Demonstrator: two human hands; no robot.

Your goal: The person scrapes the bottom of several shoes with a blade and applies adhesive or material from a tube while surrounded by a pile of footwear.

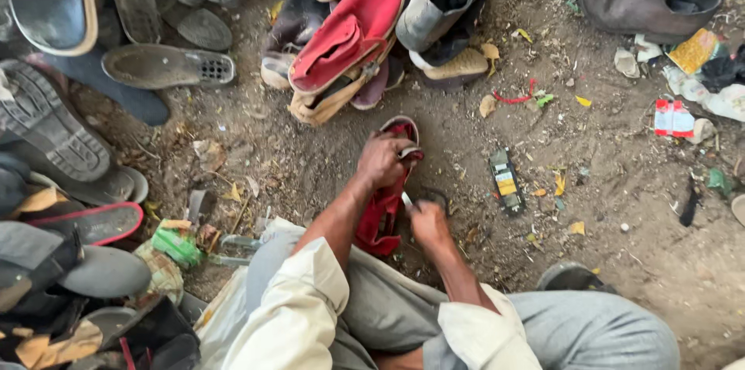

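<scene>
Red shoe [382,211] sits dead centre on the dirt ground [605,184], just ahead of the knees, long axis running from 6 up to about 12–1 o'clock, far end at top, near end low by the lap. Left hand [382,159] is clamped over the shoe's upper half, fingers curled round its edge, pinning it. Right hand [429,221] sits at the shoe's 3–4 o'clock side, touching or just beside the near half, fist closed on a small tool [419,199]; probably a needle or awl with a dark loop of thread, but it is too small and blurred to call. So the shoe lies between the two hands: left is farther out along the axis, right nearer the body and lower. Both forearms come in from 6 o'clock, cream sleeves rolled, grey trousers below. At 3 o'clock of the shoe, well apart, a dark flat packet [506,181] with a yellow label lies on the dirt. At 12 o'clock, near, a pile with a second red shoe [353,32] and a grey boot [442,1]. Dark soles [167,66] stack up from 9 to 11 o'clock. Brown shoe [644,1] at 2 o'clock, far off. Litter scraps scattered right.
</scene>
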